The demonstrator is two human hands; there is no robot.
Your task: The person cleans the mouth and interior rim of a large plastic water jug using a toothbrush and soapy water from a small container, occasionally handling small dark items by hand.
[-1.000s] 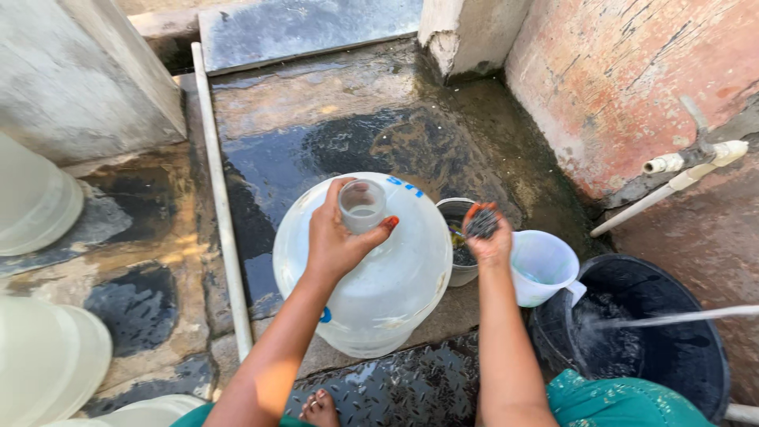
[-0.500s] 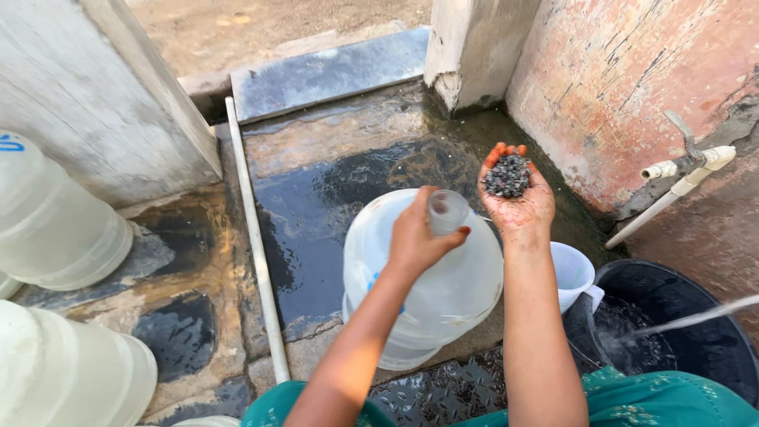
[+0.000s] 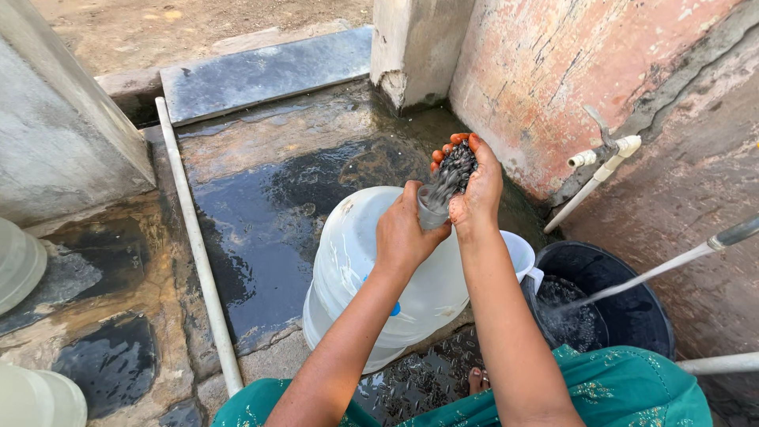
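Note:
My left hand [image 3: 405,231] grips the neck of a large translucent water jug [image 3: 356,277] that stands tilted on the wet stone floor. My right hand [image 3: 468,183] is cupped just above the jug's mouth, holding a heap of small dark gravel [image 3: 454,166]. Some of the gravel is sliding down from the palm into the jug's opening. Both forearms reach in from the bottom of the view.
A white plastic mug [image 3: 520,257] sits beside the jug. A black bucket [image 3: 624,312] at the right catches a water stream from a pipe [image 3: 731,235]. A wall tap [image 3: 605,150] is above. More pale jugs [image 3: 20,265] stand left. A white pipe [image 3: 198,253] crosses the floor.
My right hand rose from beside the mug with a handful of gravel, then came down to the jug's mouth and tipped. The left hand kept hold of the neck.

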